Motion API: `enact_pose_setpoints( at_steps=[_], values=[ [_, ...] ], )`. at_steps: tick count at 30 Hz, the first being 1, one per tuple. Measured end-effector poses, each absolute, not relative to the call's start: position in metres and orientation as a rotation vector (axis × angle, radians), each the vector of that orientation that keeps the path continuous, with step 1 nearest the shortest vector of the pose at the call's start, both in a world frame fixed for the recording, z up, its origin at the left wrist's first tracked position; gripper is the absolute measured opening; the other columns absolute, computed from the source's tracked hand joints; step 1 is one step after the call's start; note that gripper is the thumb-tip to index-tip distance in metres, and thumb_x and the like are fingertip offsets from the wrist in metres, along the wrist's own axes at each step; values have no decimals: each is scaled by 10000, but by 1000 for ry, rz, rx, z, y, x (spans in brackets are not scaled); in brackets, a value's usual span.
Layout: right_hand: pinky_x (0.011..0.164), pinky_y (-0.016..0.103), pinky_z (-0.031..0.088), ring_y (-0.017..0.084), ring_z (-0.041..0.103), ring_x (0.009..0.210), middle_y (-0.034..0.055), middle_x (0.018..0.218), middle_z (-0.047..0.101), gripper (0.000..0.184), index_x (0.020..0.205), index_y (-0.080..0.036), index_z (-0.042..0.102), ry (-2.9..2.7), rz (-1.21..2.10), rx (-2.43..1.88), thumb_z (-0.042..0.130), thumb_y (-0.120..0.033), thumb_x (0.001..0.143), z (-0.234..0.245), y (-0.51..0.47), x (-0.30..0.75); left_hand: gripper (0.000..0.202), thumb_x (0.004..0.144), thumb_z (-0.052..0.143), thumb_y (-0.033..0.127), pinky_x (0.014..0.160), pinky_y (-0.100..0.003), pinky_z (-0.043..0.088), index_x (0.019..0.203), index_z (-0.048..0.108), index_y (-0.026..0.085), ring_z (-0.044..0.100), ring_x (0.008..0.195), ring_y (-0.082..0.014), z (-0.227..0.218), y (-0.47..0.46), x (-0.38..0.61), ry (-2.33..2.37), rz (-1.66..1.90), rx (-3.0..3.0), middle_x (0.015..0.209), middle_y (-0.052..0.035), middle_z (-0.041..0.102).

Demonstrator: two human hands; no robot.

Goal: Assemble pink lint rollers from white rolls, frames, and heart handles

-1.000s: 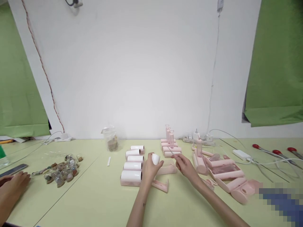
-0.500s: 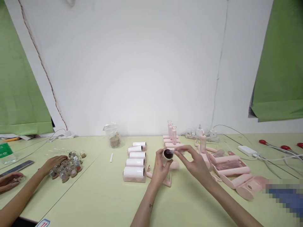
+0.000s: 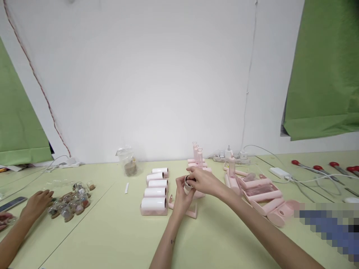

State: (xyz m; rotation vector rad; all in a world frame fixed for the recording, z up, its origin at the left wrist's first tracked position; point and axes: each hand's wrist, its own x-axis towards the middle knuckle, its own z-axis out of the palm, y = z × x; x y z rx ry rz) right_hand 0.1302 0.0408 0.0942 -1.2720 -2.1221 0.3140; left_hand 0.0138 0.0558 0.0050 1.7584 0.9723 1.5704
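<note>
Upright in my left hand (image 3: 182, 192) is a white lint roller roll (image 3: 187, 185) with a dark open core facing me. My left fingers wrap round its side. My right hand (image 3: 198, 179) is at the roll's mouth, its fingertips pinched together at the rim. What those fingertips hold is hidden in the opening. Below my hands lies a pink plastic frame (image 3: 192, 214). To the left, several white rolls (image 3: 153, 204) lie in a column, the nearer ones seated in pink holders.
Small pink bottles (image 3: 200, 158) stand behind my hands. Pink plastic parts (image 3: 266, 196) pile up at the right, near cables and red-handled tools (image 3: 319, 168). A clear bag (image 3: 129, 164) sits by the wall. Another person's hand (image 3: 37, 205) is among small clear domes (image 3: 67, 213) at left.
My right hand has moved left, onto the mouth of the roll; the clear slim piece in its fingers no longer shows. The whole view has shifted to the right.
</note>
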Motion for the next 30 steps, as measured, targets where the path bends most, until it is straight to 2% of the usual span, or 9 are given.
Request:
enact_pose_setpoints(
  at_steps=[2,4,8,11,14,18,22,26,30],
  values=[
    [738,281,418,203,549,946,58,1093,578,232,765,-201,599,-1954,298,-1204,408,-321,818,100,24,139,364,726,553,254,889,-313,396,1027,359,188,509,1024,-178,8,56,12,998,1584,1750,1045,-70,521],
    [724,282,438,182,556,906,60,985,595,262,896,-209,522,-1641,343,-1072,313,-365,870,104,8,153,385,746,538,265,899,-307,387,1080,361,191,494,1049,-180,13,55,8,1006,1590,1747,1095,-75,509],
    [474,228,406,126,481,510,-11,611,497,282,704,-215,429,-1165,525,-891,344,-439,854,87,-6,184,455,820,442,311,949,-285,339,1239,284,232,367,1193,-180,29,51,3,1025,1612,1752,1285,-69,390],
    [437,229,348,114,400,445,-31,511,428,361,595,-212,405,-1241,662,-1014,352,-479,832,47,2,200,517,844,389,340,985,-302,285,1314,209,222,314,1225,-188,42,54,6,1201,1460,1965,1300,-79,379],
    [439,234,320,112,381,418,-44,423,403,408,536,-209,411,-1433,874,-1143,388,-535,779,0,13,203,553,834,378,333,929,-326,330,1339,200,195,428,1114,-218,48,64,13,1395,1096,2259,1165,-108,488],
    [370,214,271,99,356,358,-62,407,408,382,581,-210,415,-1378,1124,-1234,373,-560,729,-40,19,191,561,719,521,296,848,-376,364,1261,391,229,499,984,-285,37,76,23,1488,786,2385,1022,-109,557],
    [367,201,263,95,346,348,-71,370,374,377,557,-209,410,-1387,1152,-1219,379,-557,699,-48,16,176,641,594,634,394,825,-425,366,1187,479,205,498,965,-340,14,75,33,1588,569,2440,1028,-129,562],
    [358,197,258,89,359,335,-72,389,384,390,548,-213,381,-1378,1186,-1205,377,-573,697,-55,17,170,582,690,572,299,819,-411,366,1238,415,182,511,948,-319,12,71,38,1692,577,2484,1039,-135,563],
    [344,211,268,105,405,295,-74,411,375,407,577,-220,376,-1303,1248,-1238,290,-587,731,-58,18,175,546,783,477,269,882,-418,321,1296,312,179,434,1058,-311,44,55,17,1807,756,2499,1182,-132,485]
  ],
)
